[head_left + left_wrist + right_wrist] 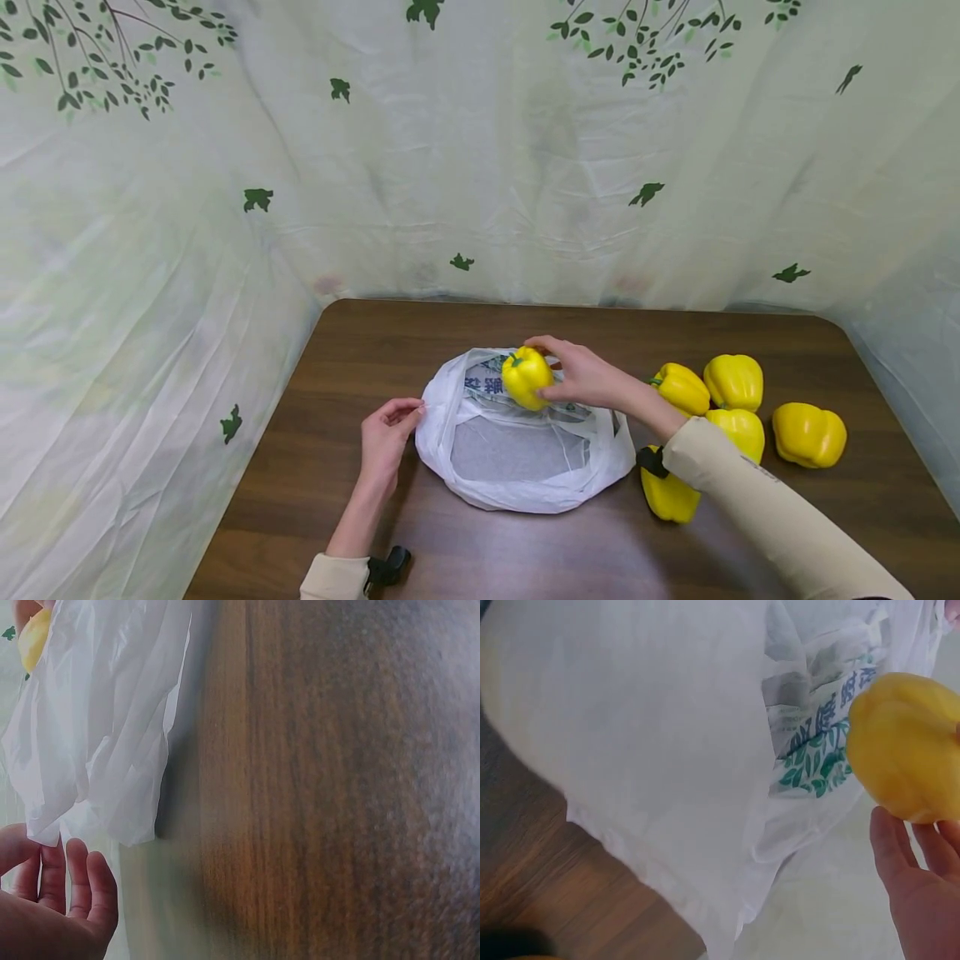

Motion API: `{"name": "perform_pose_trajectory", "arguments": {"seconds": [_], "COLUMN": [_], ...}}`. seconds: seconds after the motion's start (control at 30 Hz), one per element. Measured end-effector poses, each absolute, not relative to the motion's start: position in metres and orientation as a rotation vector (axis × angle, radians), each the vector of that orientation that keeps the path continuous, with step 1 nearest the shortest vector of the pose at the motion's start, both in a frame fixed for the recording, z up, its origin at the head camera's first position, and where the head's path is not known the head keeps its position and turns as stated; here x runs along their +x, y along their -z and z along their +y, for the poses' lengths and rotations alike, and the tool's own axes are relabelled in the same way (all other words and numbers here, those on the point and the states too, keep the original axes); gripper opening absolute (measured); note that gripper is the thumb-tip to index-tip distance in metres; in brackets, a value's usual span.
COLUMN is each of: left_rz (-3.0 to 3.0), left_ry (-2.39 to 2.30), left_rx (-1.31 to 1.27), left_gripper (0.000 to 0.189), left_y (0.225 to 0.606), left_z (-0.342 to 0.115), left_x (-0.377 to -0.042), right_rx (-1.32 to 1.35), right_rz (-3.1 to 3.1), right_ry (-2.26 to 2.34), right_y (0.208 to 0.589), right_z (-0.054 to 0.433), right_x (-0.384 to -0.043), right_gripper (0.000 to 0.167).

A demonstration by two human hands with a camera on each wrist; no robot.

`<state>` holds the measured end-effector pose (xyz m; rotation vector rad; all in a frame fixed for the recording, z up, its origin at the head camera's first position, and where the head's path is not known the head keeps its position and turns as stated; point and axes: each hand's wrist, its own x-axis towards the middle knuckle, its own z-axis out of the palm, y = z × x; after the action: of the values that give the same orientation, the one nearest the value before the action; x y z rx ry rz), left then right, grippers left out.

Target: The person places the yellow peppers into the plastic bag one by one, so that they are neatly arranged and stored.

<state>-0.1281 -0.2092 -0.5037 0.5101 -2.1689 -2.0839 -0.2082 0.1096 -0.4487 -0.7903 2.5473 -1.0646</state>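
A white plastic bag (525, 496) stands on the wooden table with its mouth spread wide; blue and green print shows inside it. My left hand (386, 437) pinches the bag's left edge between thumb and forefinger, the other fingers loosely bent, as the left wrist view shows. Above the back part of the bag's mouth, my right hand (581, 375) grips a yellow bell pepper (527, 379) from its right side, the green stem facing left. In the right wrist view the same yellow pepper (904, 746) hangs in front of the printed plastic.
Several more yellow peppers (810, 435) lie on the table (450, 321) right of the bag, some partly behind the right forearm. A pale curtain (480, 167) with leaf prints hangs around the table's back and sides. Each wrist carries a small black camera (388, 567).
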Motion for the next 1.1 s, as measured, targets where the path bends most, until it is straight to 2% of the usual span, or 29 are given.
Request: {"name": "perform_pose_trajectory", "arguments": {"seconds": [1.1], "left_rz": [-2.179], "left_ry": [2.044], "left_rx": [0.485], "left_gripper": [0.017], "left_y": [0.508], "left_z": [-0.21], "left_x": [-0.128], "right_rx": [-0.761], "right_rz": [2.45], "right_ry": [1.096], "right_y": [0.469], "right_z": [0.079], "right_x": [-0.232], "right_gripper": [0.069]}}
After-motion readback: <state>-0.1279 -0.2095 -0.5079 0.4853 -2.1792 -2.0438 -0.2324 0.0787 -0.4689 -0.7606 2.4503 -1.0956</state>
